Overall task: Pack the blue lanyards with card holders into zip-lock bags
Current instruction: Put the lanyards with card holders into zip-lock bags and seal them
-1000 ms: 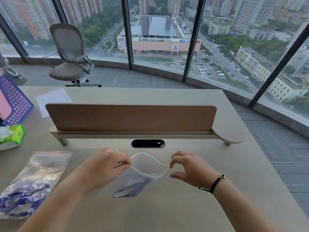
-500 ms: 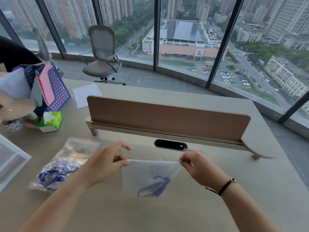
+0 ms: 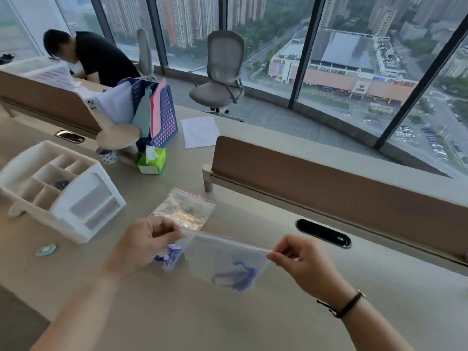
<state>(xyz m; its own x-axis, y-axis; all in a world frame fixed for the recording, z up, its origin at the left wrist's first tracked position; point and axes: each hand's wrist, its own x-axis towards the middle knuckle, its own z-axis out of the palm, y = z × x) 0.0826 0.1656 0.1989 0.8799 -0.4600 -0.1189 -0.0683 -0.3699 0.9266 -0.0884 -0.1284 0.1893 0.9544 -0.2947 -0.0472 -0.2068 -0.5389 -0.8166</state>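
Your left hand (image 3: 141,245) and right hand (image 3: 301,262) each pinch one top corner of the zip-lock bag (image 3: 222,259), stretched above the counter (image 3: 228,320) near its front edge; a blue lanyard (image 3: 235,276) lies inside.

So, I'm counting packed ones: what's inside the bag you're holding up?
Through the held bag, one blue lanyard shows near the bottom. The plastic is cloudy, so its card holder can't be made out.
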